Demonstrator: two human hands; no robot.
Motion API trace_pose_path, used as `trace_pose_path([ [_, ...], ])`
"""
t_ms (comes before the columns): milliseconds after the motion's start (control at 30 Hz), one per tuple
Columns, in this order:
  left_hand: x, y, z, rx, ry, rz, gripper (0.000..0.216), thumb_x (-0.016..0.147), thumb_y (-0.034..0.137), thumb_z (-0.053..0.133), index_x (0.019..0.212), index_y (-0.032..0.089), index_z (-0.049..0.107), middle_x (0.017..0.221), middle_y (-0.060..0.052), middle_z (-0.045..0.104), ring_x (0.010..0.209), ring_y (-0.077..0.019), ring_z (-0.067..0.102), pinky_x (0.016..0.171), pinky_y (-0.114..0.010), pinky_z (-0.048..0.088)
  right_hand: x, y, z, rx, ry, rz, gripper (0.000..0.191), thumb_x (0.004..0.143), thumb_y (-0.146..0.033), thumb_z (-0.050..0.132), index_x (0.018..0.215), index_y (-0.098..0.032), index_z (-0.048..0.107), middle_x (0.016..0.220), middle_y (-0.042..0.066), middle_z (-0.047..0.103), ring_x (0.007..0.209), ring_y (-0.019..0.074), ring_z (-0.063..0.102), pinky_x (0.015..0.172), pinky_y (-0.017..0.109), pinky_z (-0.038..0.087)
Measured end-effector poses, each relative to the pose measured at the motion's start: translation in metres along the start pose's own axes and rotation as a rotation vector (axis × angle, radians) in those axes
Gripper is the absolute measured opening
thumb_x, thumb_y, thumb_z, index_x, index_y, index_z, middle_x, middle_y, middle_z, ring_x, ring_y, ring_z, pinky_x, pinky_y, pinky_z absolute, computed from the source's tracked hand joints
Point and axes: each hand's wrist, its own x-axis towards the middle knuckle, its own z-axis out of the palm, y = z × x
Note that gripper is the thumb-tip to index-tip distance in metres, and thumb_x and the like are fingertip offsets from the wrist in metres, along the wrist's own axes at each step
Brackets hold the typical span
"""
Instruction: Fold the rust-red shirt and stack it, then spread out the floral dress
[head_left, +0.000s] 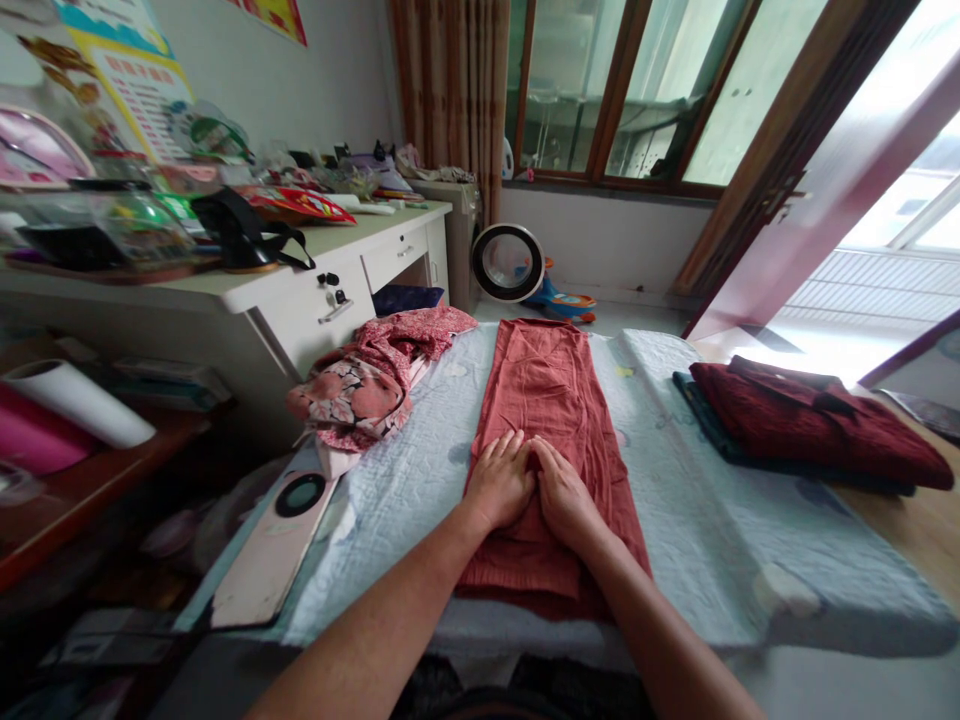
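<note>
A rust-red garment [547, 380], folded into a long strip, lies on a pale blue quilted cover [420, 520]. My left hand [504, 478] rests flat on the middle of the cloth, fingers stretched forward. Beside it, my right hand [564, 495] presses on the same cloth, also with fingers extended. The two hands touch or nearly touch at the fingertips. Small creases run through the fabric around them. What kind of garment it is, I cannot tell for sure.
Crumpled patterned clothes [367, 385] lie at the left, near a phone [270, 550]. Folded dark red and dark green clothes [810, 420] are stacked at the right. A cluttered desk [300, 310] stands at the left. Behind are a washing machine with its round door [530, 265] open and a toy [562, 300].
</note>
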Motion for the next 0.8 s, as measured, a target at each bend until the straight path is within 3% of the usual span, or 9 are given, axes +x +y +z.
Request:
trace_pose_path([
  [300,0.0,0.004,-0.007,0.029,0.012,-0.049,0.051,0.096,0.033,0.04,0.144,0.013,0.044,0.154,-0.014,0.039,0.144,-0.026,0.032,0.119,-0.043,0.026,-0.007,-0.011,-0.014,-0.357,-0.249,0.156,0.054,0.096,-0.021,0.029,0.149,-0.02,0.039,0.157,0.003,0.034,0.146,0.019,0.026,0.12,0.042,0.018],
  [600,0.001,0.003,-0.005,0.028,0.024,-0.072,0.052,0.094,0.033,0.045,0.143,0.016,0.045,0.154,-0.014,0.039,0.144,-0.0274,0.032,0.118,-0.045,0.026,-0.012,-0.008,-0.011,-0.452,-0.217,0.216,0.054,0.096,-0.031,0.038,0.149,-0.02,0.039,0.159,0.012,0.027,0.147,0.0262,0.023,0.117,0.047,0.02],
  [800,-0.001,0.008,-0.019,-0.027,0.019,-0.064,0.039,0.097,0.032,0.039,0.129,0.017,0.057,0.143,-0.012,0.052,0.137,-0.0256,0.041,0.116,-0.045,0.031,-0.013,-0.007,-0.009,-0.442,-0.191,0.204,0.053,0.096,-0.029,0.038,0.148,-0.021,0.04,0.159,0.01,0.029,0.147,0.0251,0.025,0.117,0.046,0.02],
])
